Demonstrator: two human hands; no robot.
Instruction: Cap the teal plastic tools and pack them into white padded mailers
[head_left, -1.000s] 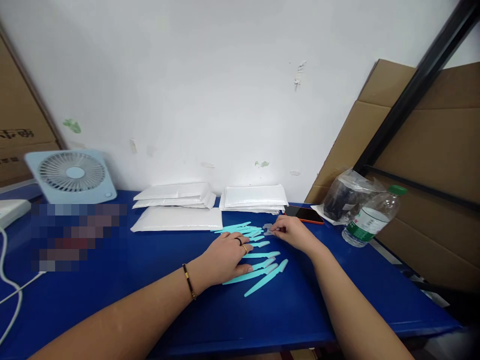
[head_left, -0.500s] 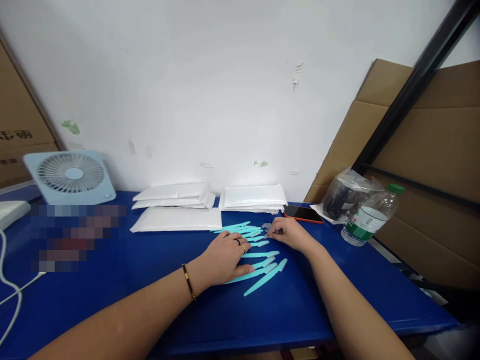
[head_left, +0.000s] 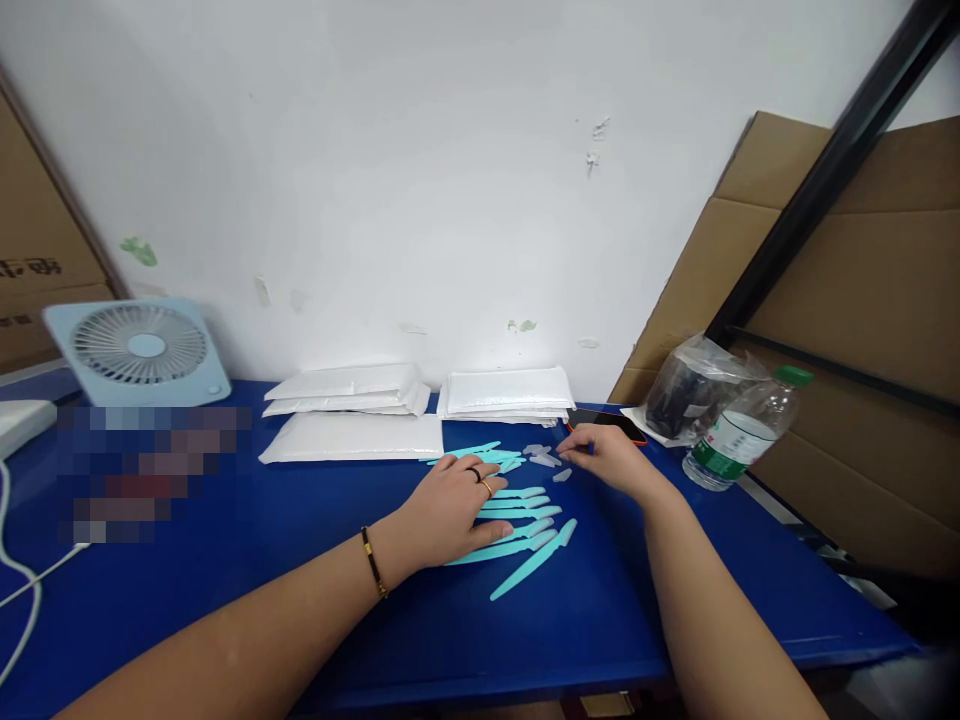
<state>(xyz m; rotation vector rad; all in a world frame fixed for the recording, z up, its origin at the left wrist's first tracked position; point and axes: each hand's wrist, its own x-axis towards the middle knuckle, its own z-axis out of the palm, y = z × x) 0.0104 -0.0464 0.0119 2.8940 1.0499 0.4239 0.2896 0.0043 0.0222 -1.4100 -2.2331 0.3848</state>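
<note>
Several turquoise plastic knife-shaped pieces (head_left: 517, 548) lie in a loose row on the blue table (head_left: 315, 560). My left hand (head_left: 450, 510), with two rings and a bracelet, rests flat on their handles, fingers spread. My right hand (head_left: 611, 455) hovers just right of a few small clear caps (head_left: 541, 456), fingers loosely curled, with nothing seen in them. One clear cap (head_left: 562, 475) lies beside its fingertips.
White padded mailers (head_left: 352, 436) and a second stack (head_left: 508, 394) lie at the back. A phone (head_left: 616, 425), a bagged dark object (head_left: 694, 392) and a water bottle (head_left: 739, 432) sit right. A small fan (head_left: 142, 350) and white cable (head_left: 22, 580) are left. Cardboard (head_left: 862, 300) leans right.
My right hand has let go of a clear cap and drawn back to the right. My left hand has slid slightly along the turquoise pieces.
</note>
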